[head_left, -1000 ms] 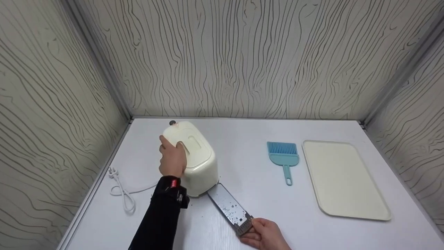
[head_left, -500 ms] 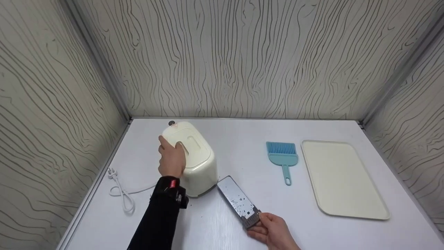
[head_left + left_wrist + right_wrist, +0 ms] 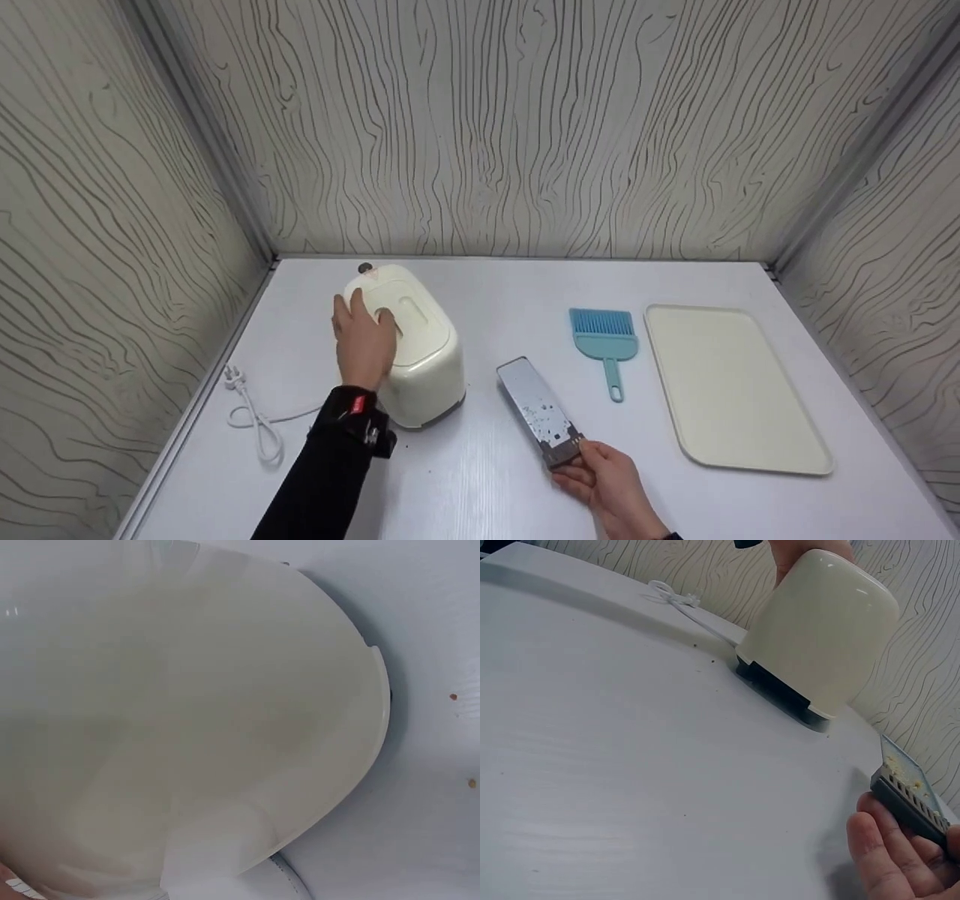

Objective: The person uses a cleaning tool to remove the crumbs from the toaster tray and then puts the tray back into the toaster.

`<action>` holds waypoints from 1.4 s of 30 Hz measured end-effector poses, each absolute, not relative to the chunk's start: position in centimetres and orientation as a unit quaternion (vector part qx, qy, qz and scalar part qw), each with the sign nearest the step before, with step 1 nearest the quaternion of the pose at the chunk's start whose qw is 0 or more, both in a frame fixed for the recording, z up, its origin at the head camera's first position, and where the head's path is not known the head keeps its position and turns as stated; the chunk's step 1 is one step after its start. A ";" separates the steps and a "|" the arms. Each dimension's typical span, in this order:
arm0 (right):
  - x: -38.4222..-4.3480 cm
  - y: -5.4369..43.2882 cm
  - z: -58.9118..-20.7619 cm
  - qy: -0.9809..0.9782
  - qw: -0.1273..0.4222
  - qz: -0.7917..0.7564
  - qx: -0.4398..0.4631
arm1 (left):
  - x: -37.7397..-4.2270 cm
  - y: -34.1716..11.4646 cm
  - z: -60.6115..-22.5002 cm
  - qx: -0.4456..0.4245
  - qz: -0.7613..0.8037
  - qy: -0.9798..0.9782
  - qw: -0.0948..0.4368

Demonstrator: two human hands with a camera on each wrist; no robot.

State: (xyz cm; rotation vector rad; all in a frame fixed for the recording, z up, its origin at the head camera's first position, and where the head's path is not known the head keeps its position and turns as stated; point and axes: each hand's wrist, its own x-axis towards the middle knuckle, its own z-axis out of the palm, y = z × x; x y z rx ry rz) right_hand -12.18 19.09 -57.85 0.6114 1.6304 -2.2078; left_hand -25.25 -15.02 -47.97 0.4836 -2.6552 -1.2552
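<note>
Grey tray (image 3: 534,399) — right hand (image 3: 611,480) pinches, thumb (image 3: 593,452) uppermost.

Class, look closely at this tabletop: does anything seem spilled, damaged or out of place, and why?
Yes. Crumbs litter the slim tray in the right hand, and a few specks lie loose on the white table near the toaster, looking spilled. I see no damage.
</note>
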 end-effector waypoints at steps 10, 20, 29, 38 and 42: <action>-12.7 19.3 -57.2 0.579 0.160 -0.772 0.208 | -22.2 -12.5 -46.1 0.008 -0.351 -0.905 0.241; -13.0 18.8 -56.4 0.584 0.152 -0.767 0.216 | -17.6 -6.2 -46.4 -0.173 -0.359 -0.850 0.344; -13.1 18.4 -56.1 0.580 0.149 -0.770 0.221 | -14.4 -2.2 -49.7 -0.160 -0.415 -0.885 0.137; -12.8 17.7 -56.4 0.592 0.147 -0.768 0.197 | -13.7 0.0 -53.1 -0.044 -0.492 -0.869 -0.033; -12.7 17.5 -56.4 0.583 0.152 -0.773 0.198 | -13.6 0.7 -53.7 -0.031 -0.506 -0.862 -0.034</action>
